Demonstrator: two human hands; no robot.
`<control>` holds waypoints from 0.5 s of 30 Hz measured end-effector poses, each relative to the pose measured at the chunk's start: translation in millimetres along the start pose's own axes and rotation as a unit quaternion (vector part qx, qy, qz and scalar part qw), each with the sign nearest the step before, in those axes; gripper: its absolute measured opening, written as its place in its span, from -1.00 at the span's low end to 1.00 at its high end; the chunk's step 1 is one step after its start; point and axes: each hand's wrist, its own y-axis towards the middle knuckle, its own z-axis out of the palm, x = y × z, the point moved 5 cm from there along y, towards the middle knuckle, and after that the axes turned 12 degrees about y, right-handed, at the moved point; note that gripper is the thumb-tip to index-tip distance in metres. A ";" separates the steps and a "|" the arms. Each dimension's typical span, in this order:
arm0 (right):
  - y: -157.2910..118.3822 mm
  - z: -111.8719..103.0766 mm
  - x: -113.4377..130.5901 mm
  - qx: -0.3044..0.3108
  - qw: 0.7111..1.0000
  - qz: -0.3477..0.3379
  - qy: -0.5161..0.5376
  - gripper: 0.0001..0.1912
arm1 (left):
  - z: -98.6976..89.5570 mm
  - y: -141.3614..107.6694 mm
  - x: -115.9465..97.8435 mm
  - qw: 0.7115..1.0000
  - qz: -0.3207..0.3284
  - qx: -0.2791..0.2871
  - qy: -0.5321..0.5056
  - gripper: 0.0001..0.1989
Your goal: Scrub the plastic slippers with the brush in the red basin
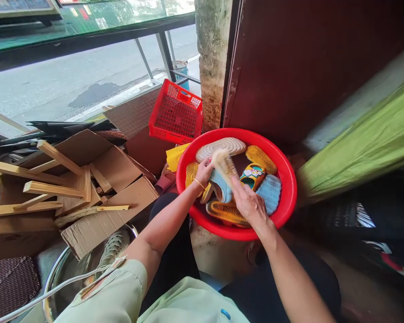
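Observation:
My right hand (247,197) is wrapped round the near end of a pale scrub brush (226,165), blurred by motion. The brush lies across a light blue shoe (223,186), which my left hand (204,172) grips from the left, its fingertips partly hidden. Both hands are over a round red basin (287,197) full of footwear. Around them lie a white-soled shoe (218,147), a yellow sole (261,158), a yellow clog with a cartoon figure (253,174), a blue fuzzy-looking shoe (270,193) and a yellow-brown zigzag sole (227,212) at the near side.
A red plastic crate (177,114) stands beyond the basin. Cardboard (111,215) and wooden legs (54,190) crowd the left. Below them, a metal basin (59,273) holds a grey perforated clog (114,247). A green cloth (366,139) hangs at right, before a dark red panel (289,67).

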 end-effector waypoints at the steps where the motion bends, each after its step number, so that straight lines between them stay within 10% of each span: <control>1: 5.3 -5.9 -7.0 -0.017 1.000 0.018 0.007 -0.42 | 4.4 -5.6 -0.9 1.000 -0.002 0.020 0.013 -0.55; 8: 10.8 -9.0 -21.2 -0.063 0.980 0.069 0.177 -0.35 | 9.5 -14.7 -4.6 0.990 -0.079 0.062 -0.102 -0.49; 15: -27.5 6.8 31.4 0.066 0.970 -0.100 0.213 -0.43 | -4.0 -2.6 -20.0 0.994 -0.035 0.076 -0.074 -0.49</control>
